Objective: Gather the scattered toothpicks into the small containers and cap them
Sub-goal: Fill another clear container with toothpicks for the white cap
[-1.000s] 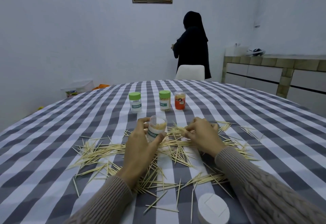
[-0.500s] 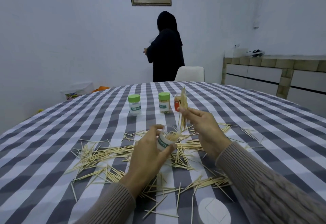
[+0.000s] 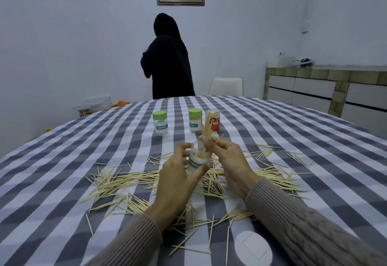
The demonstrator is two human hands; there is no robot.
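The left hand [image 3: 176, 180] grips an open clear container [image 3: 196, 159], tilted above the worktop [image 3: 62, 161]; the right hand [image 3: 228, 161] pinches a toothpick bundle [image 3: 207, 131], lower tips in its mouth. A loose pinch could let sticks splay past the rim and scatter onto the toothpicks [image 3: 129, 182] lying below. The left palm hides the container's base; how full it is cannot be made out

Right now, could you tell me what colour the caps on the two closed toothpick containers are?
Both caps are light green, seen clearly in the head view.
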